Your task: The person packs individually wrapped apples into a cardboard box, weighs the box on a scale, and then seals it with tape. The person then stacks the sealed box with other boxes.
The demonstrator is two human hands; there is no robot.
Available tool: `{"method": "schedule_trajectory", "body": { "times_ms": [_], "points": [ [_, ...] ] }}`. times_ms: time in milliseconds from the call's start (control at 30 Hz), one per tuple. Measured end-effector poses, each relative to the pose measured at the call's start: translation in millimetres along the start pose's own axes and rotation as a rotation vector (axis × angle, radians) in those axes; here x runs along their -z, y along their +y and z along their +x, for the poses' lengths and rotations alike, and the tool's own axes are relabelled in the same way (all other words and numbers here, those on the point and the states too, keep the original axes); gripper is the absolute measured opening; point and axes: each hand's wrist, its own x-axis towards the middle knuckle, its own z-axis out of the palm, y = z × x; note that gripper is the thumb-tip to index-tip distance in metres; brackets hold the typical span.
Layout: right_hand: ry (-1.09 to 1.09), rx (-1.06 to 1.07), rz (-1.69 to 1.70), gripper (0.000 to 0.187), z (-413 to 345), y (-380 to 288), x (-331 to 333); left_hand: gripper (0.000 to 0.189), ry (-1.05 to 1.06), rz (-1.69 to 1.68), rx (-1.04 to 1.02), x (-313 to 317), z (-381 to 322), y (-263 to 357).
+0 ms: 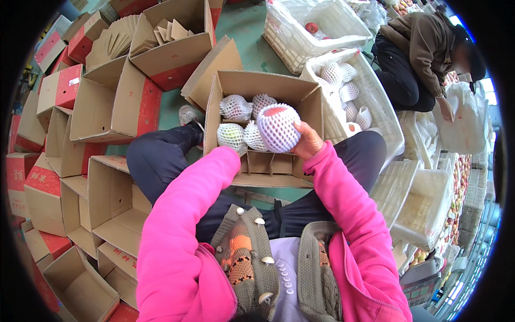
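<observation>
My right hand grips a red apple in a white foam net, held above an open cardboard box between my legs. My left arm in its pink sleeve reaches over the near left side of the box; the left hand is almost wholly hidden past the cuff. Inside the box sit several net-wrapped fruits, among them one at the back left and a greenish one nearer me. Cardboard dividers form compartments along the near side.
Right of the box, a lined crate holds several netted fruits. Behind it, another white crate contains a red apple. A person bends at the right. Open cartons crowd the left, one holding cardboard inserts.
</observation>
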Motion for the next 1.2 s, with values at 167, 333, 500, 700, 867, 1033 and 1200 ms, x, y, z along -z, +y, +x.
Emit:
{"method": "schedule_trajectory", "body": {
  "times_ms": [167, 333, 500, 700, 867, 1033, 1200],
  "points": [
    [-0.187, -0.132, -0.005, 0.068, 40, 24, 10, 0.039, -0.028, 0.037, -0.033, -6, 10, -12],
    [-0.1, -0.448, -0.031, 0.066, 69, 69, 22, 0.033, -0.051, 0.041, -0.08, -7, 24, -27],
    [-0.21, -0.458, 0.16, 0.066, 78, 91, 43, 0.029, 0.04, 0.066, -0.1, -1, 45, -34],
    [-0.179, -0.368, -0.489, 0.079, 99, 126, 44, 0.025, 0.073, 0.084, -0.113, 2, 52, -34],
    [-0.049, 0.075, -1.358, 0.084, 91, 160, 20, 0.023, 0.007, 0.203, -0.171, -2, 52, -34],
    [-0.073, 0.165, -1.631, 0.085, 81, 147, 6, 0.021, 0.024, 0.216, -0.141, -7, 58, -31],
    [-0.202, 0.174, -2.13, 0.035, 92, 151, 0, 0.017, 0.079, 0.152, -0.112, -19, 61, -31]
  ]
}}
